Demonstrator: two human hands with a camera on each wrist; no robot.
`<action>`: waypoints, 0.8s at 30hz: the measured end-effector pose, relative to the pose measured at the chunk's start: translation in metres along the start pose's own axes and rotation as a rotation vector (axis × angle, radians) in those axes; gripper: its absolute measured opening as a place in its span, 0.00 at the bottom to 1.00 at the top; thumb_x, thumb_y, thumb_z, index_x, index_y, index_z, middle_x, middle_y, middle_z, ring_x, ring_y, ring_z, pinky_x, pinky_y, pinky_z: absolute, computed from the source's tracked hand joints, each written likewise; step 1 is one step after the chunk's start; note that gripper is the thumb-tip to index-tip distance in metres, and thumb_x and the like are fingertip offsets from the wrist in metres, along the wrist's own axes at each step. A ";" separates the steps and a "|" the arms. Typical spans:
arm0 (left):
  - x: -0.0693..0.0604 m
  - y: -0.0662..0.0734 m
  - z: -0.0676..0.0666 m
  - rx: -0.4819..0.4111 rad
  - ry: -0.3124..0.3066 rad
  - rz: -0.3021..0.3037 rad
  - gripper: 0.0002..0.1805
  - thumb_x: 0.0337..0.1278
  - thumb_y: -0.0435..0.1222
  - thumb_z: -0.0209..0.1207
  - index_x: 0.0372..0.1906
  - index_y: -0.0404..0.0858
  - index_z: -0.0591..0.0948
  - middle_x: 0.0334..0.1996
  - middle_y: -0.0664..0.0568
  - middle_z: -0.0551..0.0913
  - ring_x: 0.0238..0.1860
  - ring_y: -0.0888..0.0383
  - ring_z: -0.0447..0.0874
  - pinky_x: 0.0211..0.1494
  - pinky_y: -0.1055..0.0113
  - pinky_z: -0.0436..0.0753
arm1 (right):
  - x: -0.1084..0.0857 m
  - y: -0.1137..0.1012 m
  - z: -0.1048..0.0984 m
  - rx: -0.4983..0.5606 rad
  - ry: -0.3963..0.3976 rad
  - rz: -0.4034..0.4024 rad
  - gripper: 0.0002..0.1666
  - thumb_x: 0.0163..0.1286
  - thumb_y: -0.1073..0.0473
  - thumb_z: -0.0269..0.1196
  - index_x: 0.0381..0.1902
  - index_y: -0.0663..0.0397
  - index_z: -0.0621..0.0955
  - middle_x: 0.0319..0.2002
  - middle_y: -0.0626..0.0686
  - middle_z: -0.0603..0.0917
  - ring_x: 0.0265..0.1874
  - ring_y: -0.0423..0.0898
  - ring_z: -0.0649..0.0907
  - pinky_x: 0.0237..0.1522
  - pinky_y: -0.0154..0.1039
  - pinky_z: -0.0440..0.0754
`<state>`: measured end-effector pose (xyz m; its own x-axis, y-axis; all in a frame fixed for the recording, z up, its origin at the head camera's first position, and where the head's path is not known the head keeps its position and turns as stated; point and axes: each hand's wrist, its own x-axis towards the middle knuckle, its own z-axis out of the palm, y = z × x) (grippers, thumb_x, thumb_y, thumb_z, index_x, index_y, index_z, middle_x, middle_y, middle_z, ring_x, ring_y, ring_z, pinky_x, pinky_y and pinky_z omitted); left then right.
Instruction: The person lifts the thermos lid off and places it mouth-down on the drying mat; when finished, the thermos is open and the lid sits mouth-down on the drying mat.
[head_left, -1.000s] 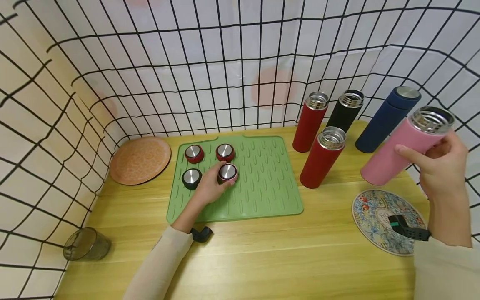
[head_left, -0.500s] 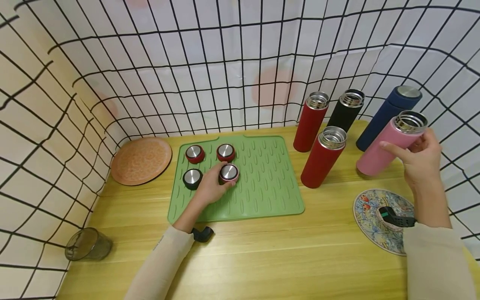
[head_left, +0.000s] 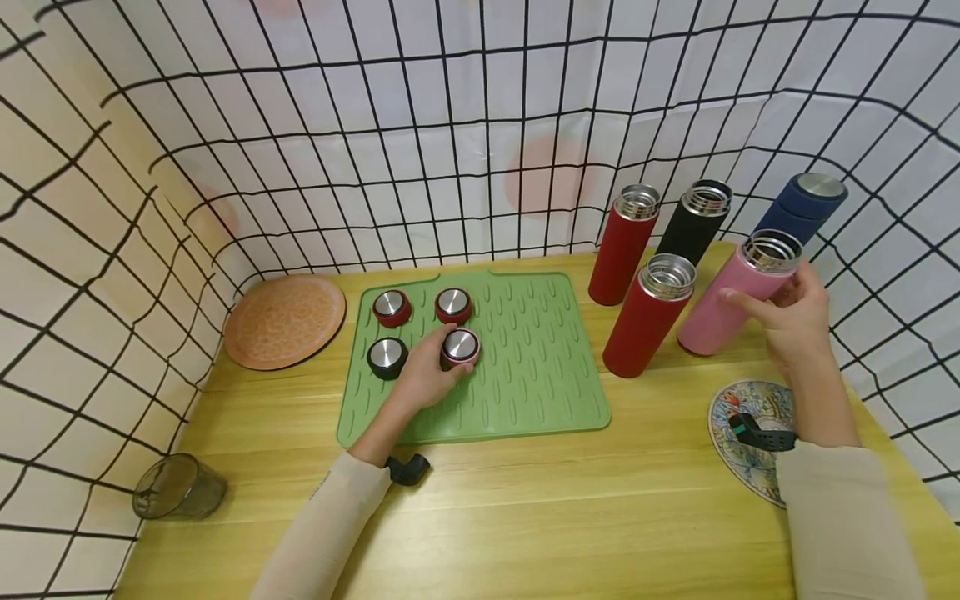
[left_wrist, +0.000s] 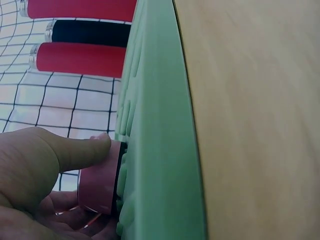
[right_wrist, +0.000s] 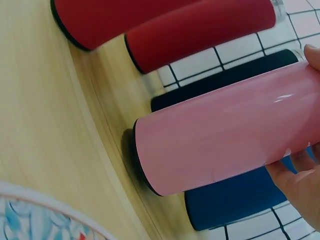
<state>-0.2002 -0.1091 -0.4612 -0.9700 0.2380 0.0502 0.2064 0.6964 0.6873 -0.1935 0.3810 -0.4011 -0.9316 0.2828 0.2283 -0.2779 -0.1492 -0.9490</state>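
My left hand (head_left: 426,371) pinches a pink flask lid (left_wrist: 98,181) between thumb and fingers, and the lid rests on the green mat (head_left: 536,358). Beside it on the mat lie a black lid (head_left: 387,357) and two red lids (head_left: 392,308). At the right, my right hand (head_left: 797,321) grips the pink flask (head_left: 723,304), whose steel mouth is uncovered. In the right wrist view the flask's base looks at or just over the table; contact is hard to tell. Close by stand two uncapped red flasks (head_left: 647,321), an uncapped black flask (head_left: 692,223) and a capped blue flask (head_left: 801,208).
A patterned round mat (head_left: 738,450) lies under my right wrist. To the far left are an orange-brown round plate (head_left: 285,321) and a glass cup (head_left: 180,487). Black wire grid (head_left: 480,175) borders the back and sides of the wooden table (head_left: 570,517).
My right hand has carried the pink flask leftward and lower, from the right edge to beside the front red flask, now partly covering the blue one. The left hand stays on the pink lid.
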 end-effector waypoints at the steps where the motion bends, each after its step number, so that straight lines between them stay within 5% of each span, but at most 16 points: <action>1: 0.000 0.000 0.000 -0.001 0.000 0.000 0.41 0.61 0.40 0.72 0.76 0.36 0.67 0.70 0.39 0.75 0.71 0.41 0.73 0.74 0.45 0.72 | 0.000 0.002 0.002 -0.007 -0.004 -0.007 0.43 0.56 0.84 0.70 0.67 0.52 0.75 0.54 0.46 0.86 0.50 0.40 0.85 0.50 0.23 0.83; 24: -0.001 0.002 0.000 -0.006 0.018 -0.009 0.41 0.60 0.40 0.72 0.76 0.36 0.68 0.70 0.39 0.75 0.71 0.40 0.74 0.73 0.45 0.73 | 0.003 0.013 0.013 -0.296 -0.060 0.054 0.43 0.61 0.67 0.75 0.70 0.40 0.71 0.61 0.41 0.80 0.58 0.37 0.78 0.53 0.16 0.78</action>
<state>-0.1986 -0.1077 -0.4599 -0.9740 0.2194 0.0572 0.1970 0.6940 0.6925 -0.2034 0.3676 -0.4098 -0.9578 0.2240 0.1803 -0.1558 0.1227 -0.9801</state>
